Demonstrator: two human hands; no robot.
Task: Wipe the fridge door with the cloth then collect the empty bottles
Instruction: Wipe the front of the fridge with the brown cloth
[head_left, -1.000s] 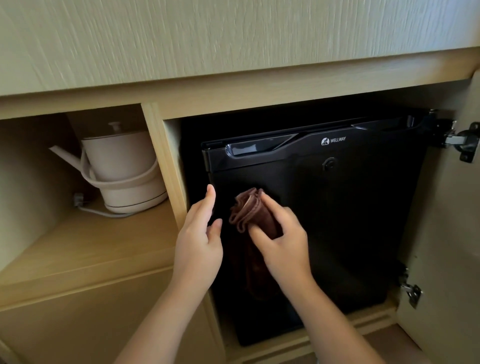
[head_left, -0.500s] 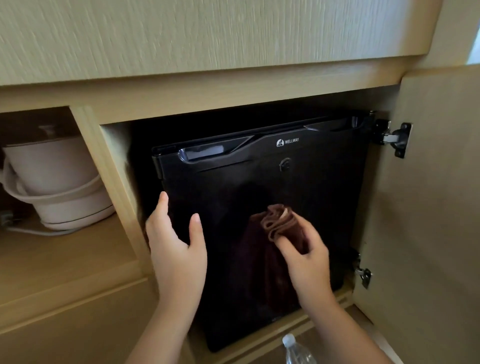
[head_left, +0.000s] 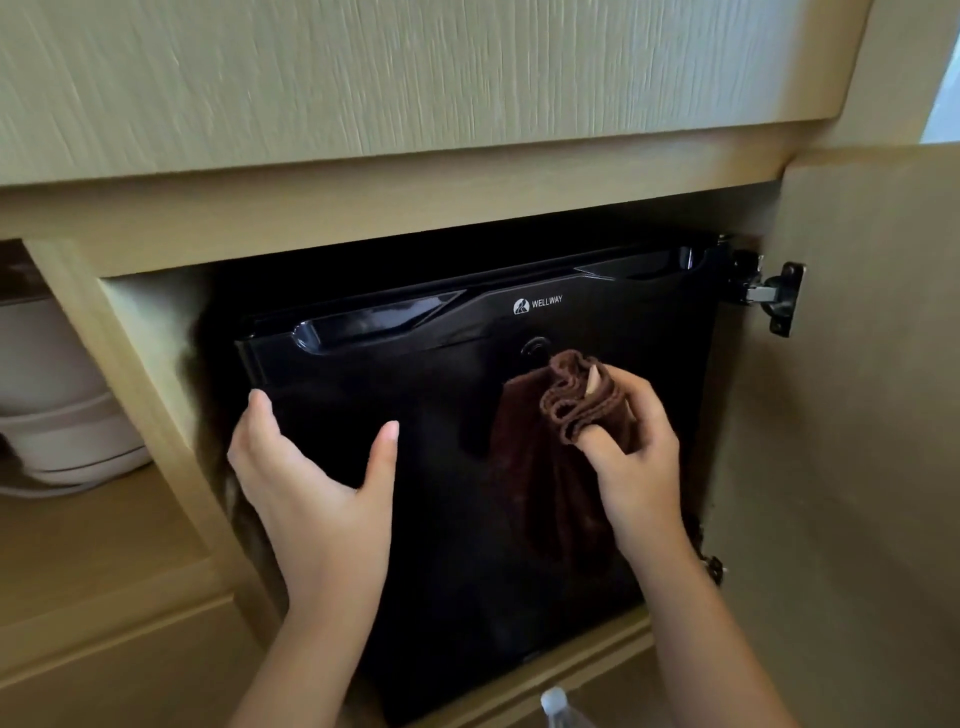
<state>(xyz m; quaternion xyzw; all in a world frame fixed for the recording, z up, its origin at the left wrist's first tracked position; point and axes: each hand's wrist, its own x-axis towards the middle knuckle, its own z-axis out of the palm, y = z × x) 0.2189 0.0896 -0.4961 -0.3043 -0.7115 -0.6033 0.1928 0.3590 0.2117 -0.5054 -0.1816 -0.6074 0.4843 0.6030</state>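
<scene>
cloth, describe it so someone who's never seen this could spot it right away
Find the black fridge door inside the open wooden cabinet. Near its upper right, the right hand presses a bunched brown cloth against it: the only soft, brown thing on the glossy black.

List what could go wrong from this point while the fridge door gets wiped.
1. The cloth is bunched in the right hand with a long tail hanging loose, so little of it may press flat on the fridge door and streaks could stay.
2. A bottle stands low in front of the cabinet, just under the arms; a downward stroke could knock it over.
3. The left hand may leave fingerprints on the glossy door.
</scene>
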